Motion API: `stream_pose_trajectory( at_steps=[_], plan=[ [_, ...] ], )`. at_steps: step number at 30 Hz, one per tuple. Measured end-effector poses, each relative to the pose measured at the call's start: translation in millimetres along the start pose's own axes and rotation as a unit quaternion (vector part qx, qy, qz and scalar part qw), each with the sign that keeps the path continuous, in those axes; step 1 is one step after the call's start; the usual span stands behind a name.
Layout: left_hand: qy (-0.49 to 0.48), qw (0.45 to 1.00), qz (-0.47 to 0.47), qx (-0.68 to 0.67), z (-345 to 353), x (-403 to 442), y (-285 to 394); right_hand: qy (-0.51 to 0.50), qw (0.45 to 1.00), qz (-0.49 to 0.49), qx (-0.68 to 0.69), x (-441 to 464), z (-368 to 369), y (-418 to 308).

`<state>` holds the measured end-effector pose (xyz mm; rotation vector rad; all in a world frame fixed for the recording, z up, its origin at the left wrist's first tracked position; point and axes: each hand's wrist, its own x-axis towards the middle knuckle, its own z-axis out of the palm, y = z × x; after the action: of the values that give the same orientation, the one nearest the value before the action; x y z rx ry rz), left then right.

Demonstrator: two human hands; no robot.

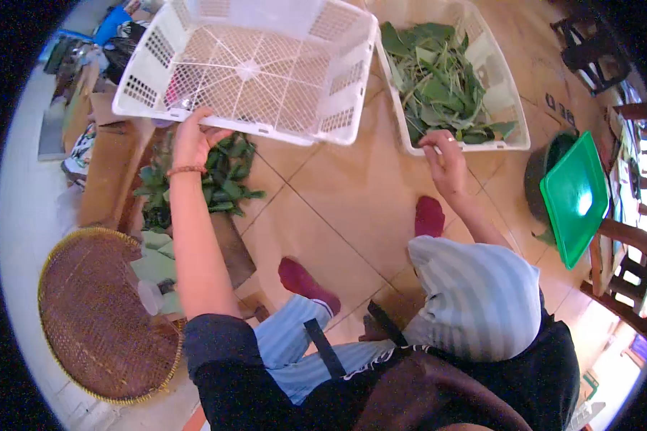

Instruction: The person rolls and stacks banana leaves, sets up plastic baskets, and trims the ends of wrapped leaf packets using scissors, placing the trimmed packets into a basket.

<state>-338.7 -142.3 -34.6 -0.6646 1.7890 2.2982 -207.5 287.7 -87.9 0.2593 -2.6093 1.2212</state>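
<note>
My left hand (pixel 198 140) grips the near rim of a white plastic basket (pixel 284 133), which is tilted so its lattice bottom shows through. A second white basket (pixel 514 108), further right, holds a heap of green leaves (pixel 442 86). At this basket's near rim is my right hand (pixel 446 161), a ring on one finger. Its fingers are curled together; whether they pinch a leaf or the rim is hidden. Below my left wrist lies a pile of darker green leaves (pixel 226 179).
A round woven tray (pixel 101 316) sits at the lower left, beside pale leaves (pixel 154 262) and a cardboard box (pixel 108 179). On the right, a green plastic tray (pixel 575 201) leans over a dark tub (pixel 543 176) near wooden furniture (pixel 625 237). My feet rest on the tiled floor (pixel 331 215).
</note>
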Motion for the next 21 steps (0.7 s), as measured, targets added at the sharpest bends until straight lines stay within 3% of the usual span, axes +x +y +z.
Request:
stream_pose_trajectory(
  at_steps=[2,7,9,15,18,20,21],
  plan=[
    [0.014,1.0,0.002,0.025,3,-10,13,-0.003,0.999,-0.011,-0.044,6,7,21],
    [0.038,0.993,-0.013,0.11,-13,-20,35,-0.083,0.993,0.079,-0.011,-12,30,60],
    [0.039,0.988,-0.009,0.15,-14,-28,42,-0.067,0.994,0.017,-0.087,-15,28,65],
    [-0.016,0.984,-0.092,0.151,-38,-12,21,-0.035,0.995,0.071,-0.058,-36,15,95],
    [-0.013,0.98,-0.121,0.158,-35,-11,13,-0.013,0.993,0.043,-0.113,-39,1,102],
    [-0.012,0.977,-0.139,0.162,-41,-1,6,0.007,0.992,0.128,0.016,-41,7,104],
    [-0.011,0.976,-0.142,0.163,-43,2,3,-0.016,0.992,0.116,-0.055,-41,3,106]
  ],
)
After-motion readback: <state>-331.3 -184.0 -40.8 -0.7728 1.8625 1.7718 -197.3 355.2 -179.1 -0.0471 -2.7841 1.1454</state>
